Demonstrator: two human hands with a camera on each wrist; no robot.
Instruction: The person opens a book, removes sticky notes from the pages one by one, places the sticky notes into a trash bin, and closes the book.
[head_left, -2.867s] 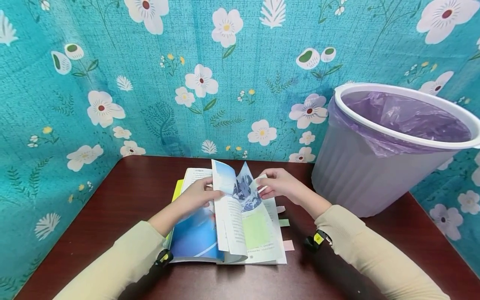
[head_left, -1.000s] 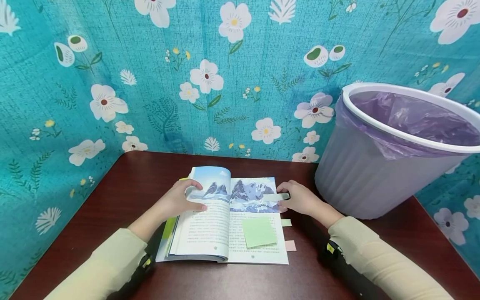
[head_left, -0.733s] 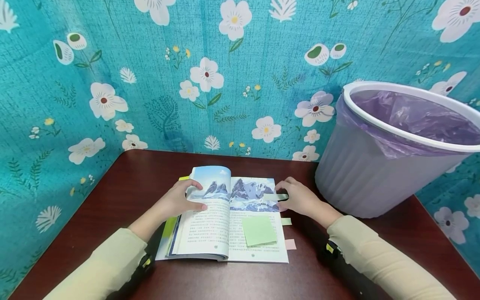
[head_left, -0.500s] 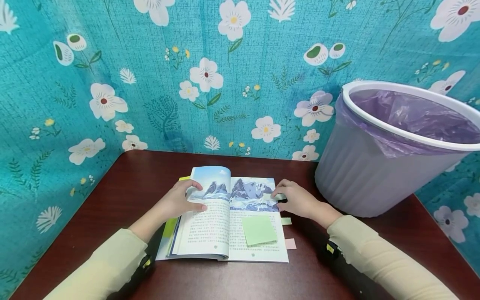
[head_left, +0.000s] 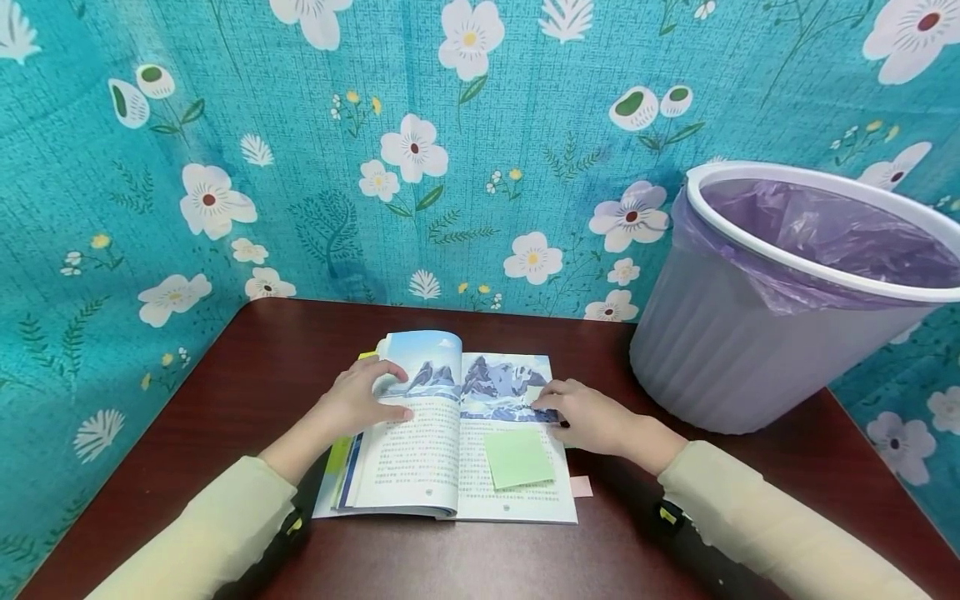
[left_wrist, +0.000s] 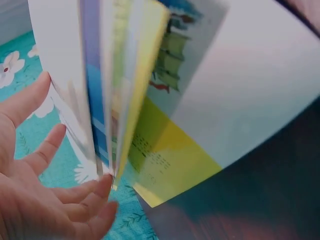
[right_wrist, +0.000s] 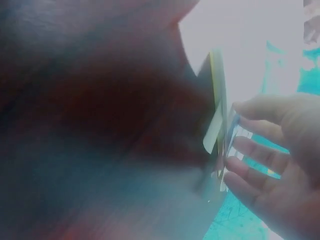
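Note:
An open book [head_left: 412, 467] lies on the dark table, mountain pictures across the top of both pages. My left hand [head_left: 360, 400] rests on the left page, thumb and index finger spread apart; in the left wrist view its other fingers [left_wrist: 82, 200] lie along the page edges. My right hand [head_left: 592, 421] is at the right page's outer edge, fingertips down on the picture beside a pale paper strip [head_left: 534, 393], which it partly covers. In the right wrist view the fingers reach along the book's edge. A green sticky note [head_left: 519, 460] lies on the right page's text.
A pink page tab [head_left: 581, 487] sticks out of the book's right side. To the back right stands a grey bin [head_left: 735, 350] with a purple liner. Flowered teal cloth [head_left: 322, 150] hangs behind the dark red table [head_left: 300, 350].
Lifted pages now lie flat, turned to the mountain spread. My right hand went from the strip's outer end inward and down onto the page, covering the green tab. The left hand stays put lately.

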